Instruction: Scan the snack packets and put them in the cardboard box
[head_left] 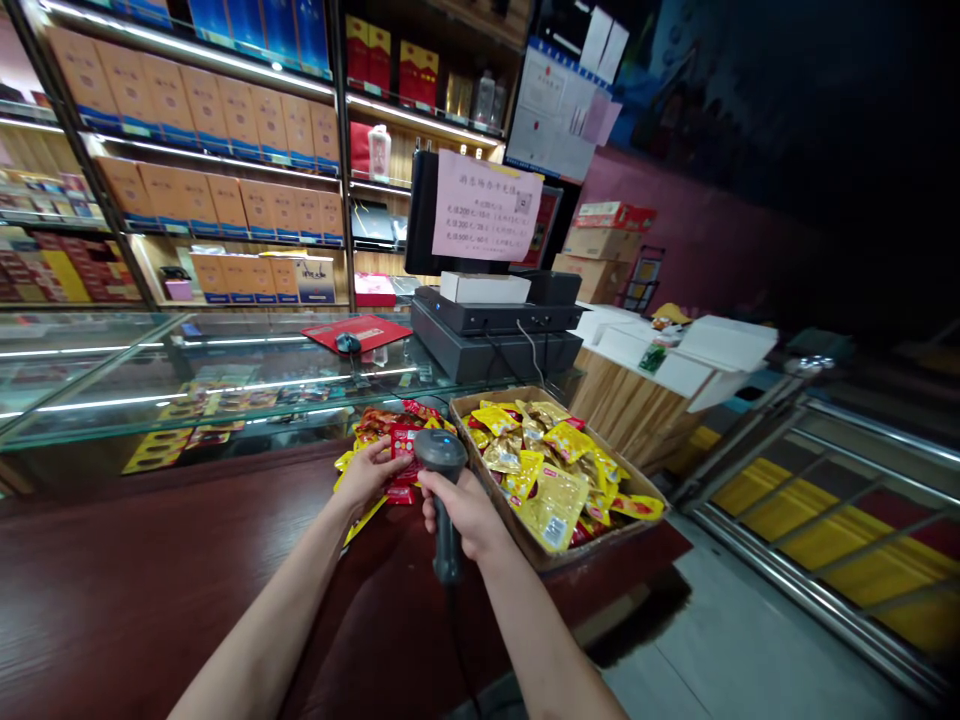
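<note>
My right hand (pixel 474 512) is wrapped round the handle of a dark grey barcode scanner (pixel 441 452), whose cable trails down towards me. The scanner's head tilts over a red snack packet (pixel 403 441). My left hand (pixel 366 476) pinches that packet at its left side, fingers bent and thumb partly hidden. Under and behind the packet lies a loose pile of red and yellow snack packets (pixel 367 428) on the dark red table. Just right of the scanner stands a cardboard box (pixel 541 562) filled with yellow and gold snack packets (pixel 555 505).
Beyond the table is a glass counter (pixel 225 395) with a red mouse pad (pixel 367 334), a mouse (pixel 348 343) and a monitor (pixel 424 215) above a dark cash drawer (pixel 480 350). Shelves of boxes (pixel 225 205) line the back. To the right is a metal railing (pixel 825 490).
</note>
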